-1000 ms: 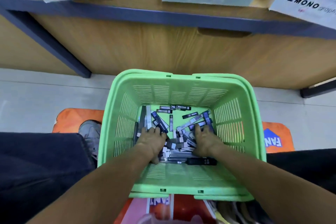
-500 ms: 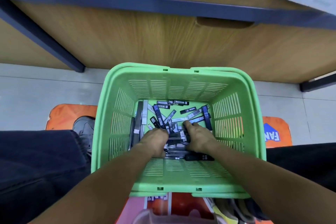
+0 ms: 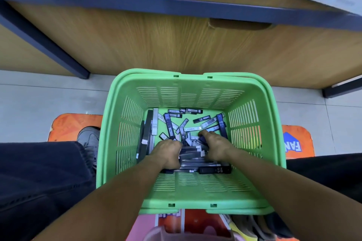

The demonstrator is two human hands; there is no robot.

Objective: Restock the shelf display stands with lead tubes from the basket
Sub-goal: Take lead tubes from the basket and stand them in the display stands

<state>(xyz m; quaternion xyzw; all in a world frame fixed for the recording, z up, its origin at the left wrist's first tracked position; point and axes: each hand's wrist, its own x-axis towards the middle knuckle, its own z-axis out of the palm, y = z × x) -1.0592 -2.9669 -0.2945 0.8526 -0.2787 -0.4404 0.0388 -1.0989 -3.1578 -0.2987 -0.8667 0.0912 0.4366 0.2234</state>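
Now both hands, left hand and right hand, gripping lead tubes mid-basket, walls near.

Both my forearms reach forward and down, converging, my left hand knuckles-up with fingers curled under, my right hand beside it, fingers bent inward toward the left, the two nearly touching.

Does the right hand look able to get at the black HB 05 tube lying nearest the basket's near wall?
Probably yes: the black HB 05 tube lies uncovered on top, just below the right hand, though that hand already grips other tubes.
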